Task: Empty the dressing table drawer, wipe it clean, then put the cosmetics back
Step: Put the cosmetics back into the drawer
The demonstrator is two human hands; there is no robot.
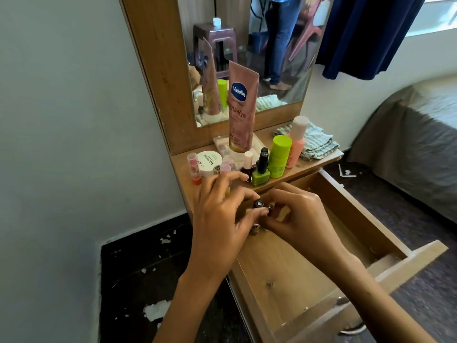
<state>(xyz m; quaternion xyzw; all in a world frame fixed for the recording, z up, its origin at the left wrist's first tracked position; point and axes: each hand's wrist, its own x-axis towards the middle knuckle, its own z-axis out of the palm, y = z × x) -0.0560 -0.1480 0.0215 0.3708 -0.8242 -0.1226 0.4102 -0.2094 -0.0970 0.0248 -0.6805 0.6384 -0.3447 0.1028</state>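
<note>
Mid-frame, above the open drawer [346,219], left hand [217,219] and right hand [299,219] both pinched small dark-capped bottles [259,203]; most cosmetics crowded the tabletop [309,167]; likely emptying, next setting these beside them.

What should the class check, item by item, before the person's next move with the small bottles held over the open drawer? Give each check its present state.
1. Drawer pulled open far enough to reach in: ok.
2. Left hand has a hold on the small black-capped bottle: ok; fingers curl round it.
3. Right hand has a firm hold on a small item: cannot tell; what it pinches is mostly hidden.
4. Drawer fully emptied: cannot tell; the hands hide part of its floor.
5. Cloth ready for wiping: ok, folded on the tabletop.
6. Free room on the tabletop among the green nail polish and other cosmetics: not ok, crowded.
</note>
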